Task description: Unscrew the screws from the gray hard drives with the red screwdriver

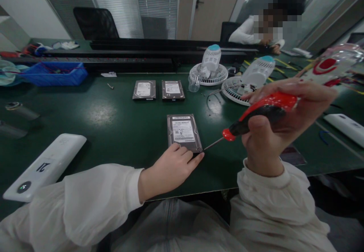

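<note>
A hard drive (183, 127) with a white label lies flat on the green table in front of me. My left hand (172, 166) rests over its near edge, fingers curled onto it and the index finger reaching to the near right corner. In my right hand (280, 130) is a red and black screwdriver (256, 115), gripped by its handle. Its thin shaft slants down to the left, the tip at that same corner beside my left fingertip. Whether the tip sits in a screw is too small to tell. Two more hard drives, one left (144, 90) and one right (173, 90), lie farther back.
White fan parts (209, 68) stand at the back right, small screws near them. A blue bin (57, 74) is at the back left. White power banks lie left (47, 165) and right (345, 129). Across the table sits another person (244, 32).
</note>
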